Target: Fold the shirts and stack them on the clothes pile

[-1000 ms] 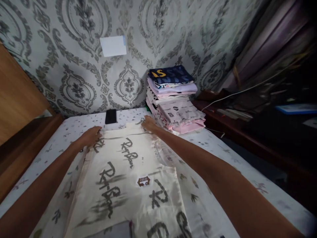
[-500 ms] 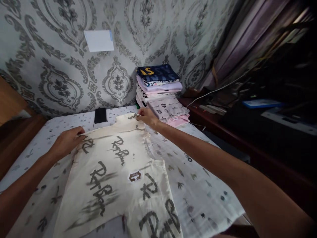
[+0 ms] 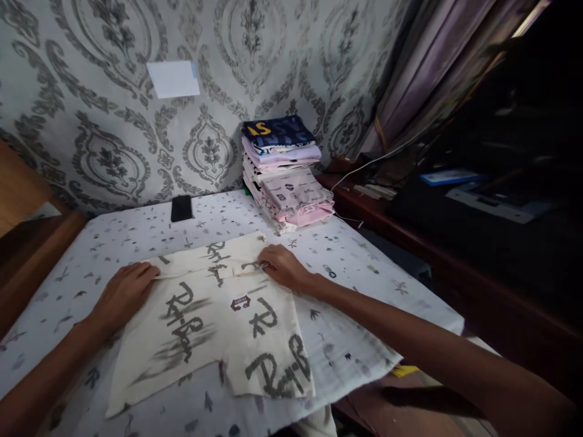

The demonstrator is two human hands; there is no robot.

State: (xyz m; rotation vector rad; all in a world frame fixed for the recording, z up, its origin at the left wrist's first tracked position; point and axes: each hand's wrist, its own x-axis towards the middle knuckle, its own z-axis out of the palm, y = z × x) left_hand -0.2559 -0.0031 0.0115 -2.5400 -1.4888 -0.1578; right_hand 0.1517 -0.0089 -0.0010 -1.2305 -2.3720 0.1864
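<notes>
A cream garment (image 3: 204,321) with dark brush lettering and a small brown badge lies flat on the bed-like surface. Its lower part splits into two legs like shorts, and its top part is folded down, making a band across the upper end. My left hand (image 3: 130,291) is closed at the left end of that fold, fingertips on the cloth. At the right end my right hand (image 3: 285,267) pinches the folded edge between thumb and fingers. Parts of both edges are hidden under my hands.
A pile of folded clothes (image 3: 289,164) stands at the back by the patterned wall, dark blue on top. A black phone (image 3: 181,208) lies left of it. The white printed sheet (image 3: 359,297) covers the surface. Dark furniture with a blue-edged object (image 3: 450,176) is at right.
The garment's upper part, stretched out toward the wall before, is now folded down toward me. Both hands came nearer with it, and my view shifted slightly.
</notes>
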